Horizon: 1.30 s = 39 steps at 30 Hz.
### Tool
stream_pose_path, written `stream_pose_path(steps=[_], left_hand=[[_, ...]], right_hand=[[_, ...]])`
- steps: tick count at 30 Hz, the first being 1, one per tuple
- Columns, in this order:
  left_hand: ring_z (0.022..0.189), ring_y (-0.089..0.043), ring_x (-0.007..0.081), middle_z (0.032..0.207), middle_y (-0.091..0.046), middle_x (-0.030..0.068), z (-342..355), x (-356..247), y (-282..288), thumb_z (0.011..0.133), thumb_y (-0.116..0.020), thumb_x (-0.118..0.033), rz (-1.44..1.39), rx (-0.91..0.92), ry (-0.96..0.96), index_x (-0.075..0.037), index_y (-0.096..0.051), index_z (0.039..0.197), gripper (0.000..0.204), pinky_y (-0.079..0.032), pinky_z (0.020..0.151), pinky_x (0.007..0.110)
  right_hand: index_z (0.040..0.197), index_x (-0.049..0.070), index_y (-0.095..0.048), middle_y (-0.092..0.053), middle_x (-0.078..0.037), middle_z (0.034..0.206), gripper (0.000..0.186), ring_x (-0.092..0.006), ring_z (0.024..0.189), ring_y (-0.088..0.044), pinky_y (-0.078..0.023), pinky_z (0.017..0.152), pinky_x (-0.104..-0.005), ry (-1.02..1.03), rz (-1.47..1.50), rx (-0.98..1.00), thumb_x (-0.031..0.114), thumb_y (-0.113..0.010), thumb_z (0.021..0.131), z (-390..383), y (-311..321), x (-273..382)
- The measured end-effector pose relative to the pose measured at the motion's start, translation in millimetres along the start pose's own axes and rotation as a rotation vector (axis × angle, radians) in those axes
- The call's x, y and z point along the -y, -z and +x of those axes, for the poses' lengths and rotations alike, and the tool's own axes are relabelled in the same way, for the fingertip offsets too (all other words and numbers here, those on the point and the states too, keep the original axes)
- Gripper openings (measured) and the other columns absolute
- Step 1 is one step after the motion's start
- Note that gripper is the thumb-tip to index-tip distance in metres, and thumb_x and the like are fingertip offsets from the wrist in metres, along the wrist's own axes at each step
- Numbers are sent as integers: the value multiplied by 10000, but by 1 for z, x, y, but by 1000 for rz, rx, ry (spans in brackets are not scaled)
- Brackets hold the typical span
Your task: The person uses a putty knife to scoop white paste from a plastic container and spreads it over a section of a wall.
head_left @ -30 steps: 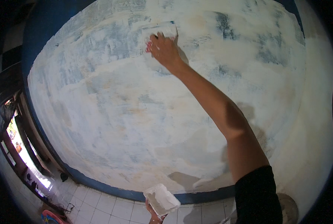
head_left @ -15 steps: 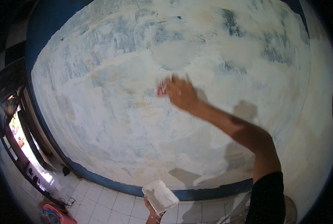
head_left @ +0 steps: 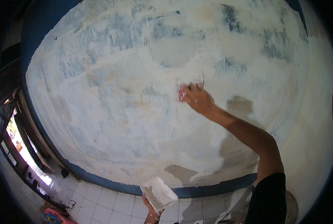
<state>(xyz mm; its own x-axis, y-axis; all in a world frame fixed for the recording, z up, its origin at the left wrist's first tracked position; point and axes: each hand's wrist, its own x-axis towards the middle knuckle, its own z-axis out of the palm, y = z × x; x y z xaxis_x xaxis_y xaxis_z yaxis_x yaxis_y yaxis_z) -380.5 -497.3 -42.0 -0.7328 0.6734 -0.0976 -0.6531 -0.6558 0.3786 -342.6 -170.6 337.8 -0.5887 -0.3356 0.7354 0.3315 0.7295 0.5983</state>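
Observation:
My right hand [head_left: 200,100] is closed on a red scraper [head_left: 181,93] pressed to the wall, its edge partly hidden by my fingers. White coating in uneven patches covers the wall [head_left: 110,112], and bluish-grey shows through, mostly higher up. Low in front of me, my left hand [head_left: 150,206] grips a white rectangular tub [head_left: 169,201] from below and its left side. Inside the tub lies a pale grey-white paste, and white specks dot my left wrist.
A blue band [head_left: 110,182] runs along the wall's foot above white floor tiles [head_left: 101,214]. At far left is a bright doorway [head_left: 22,145] with dark frames. A pink plastic object [head_left: 53,215] stands at lower left. A brown rounded object [head_left: 291,207] sits behind my right sleeve.
My right hand has moved right and slightly down across the wall with the scraper. My left hand and the tub stay nearly in place; the view has shifted slightly.

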Motion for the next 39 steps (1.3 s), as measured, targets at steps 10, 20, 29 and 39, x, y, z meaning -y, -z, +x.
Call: stream_pose_path(steps=[10,20,29,39], left_hand=[[1095,-519,374,1286,-476,114,9,-19,-21,784,-393,-664,-32,26,-9,-188,-403,1325,721,-473,847,555],[1130,-493,366,1306,-458,117,28,-32,11,795,-403,-624,-9,-23,-36,-172,-393,1333,702,-436,894,552],[1113,-506,362,1301,-463,105,29,-41,27,787,-393,-658,19,0,6,-202,-391,1334,712,-458,855,575],[1147,-478,371,1328,-444,111,58,-28,38,799,-378,-645,15,61,-19,-201,-379,1350,708,-419,909,576]], right_hand=[[849,14,-586,-564,-103,961,156,-262,882,-550,-444,571,-383,-119,3,-439,113,-611,731,168,34,-48],[877,4,-631,-501,-107,1146,226,-262,959,-504,-479,688,-370,48,-127,-190,206,-598,781,144,-39,-5],[855,38,-664,-558,-60,1015,207,-227,911,-549,-517,596,-293,-35,67,-21,96,-625,661,88,-1,49],[1049,62,-601,-587,-129,990,303,-280,868,-595,-508,607,-403,-154,-99,-489,72,-572,748,145,5,-90]])
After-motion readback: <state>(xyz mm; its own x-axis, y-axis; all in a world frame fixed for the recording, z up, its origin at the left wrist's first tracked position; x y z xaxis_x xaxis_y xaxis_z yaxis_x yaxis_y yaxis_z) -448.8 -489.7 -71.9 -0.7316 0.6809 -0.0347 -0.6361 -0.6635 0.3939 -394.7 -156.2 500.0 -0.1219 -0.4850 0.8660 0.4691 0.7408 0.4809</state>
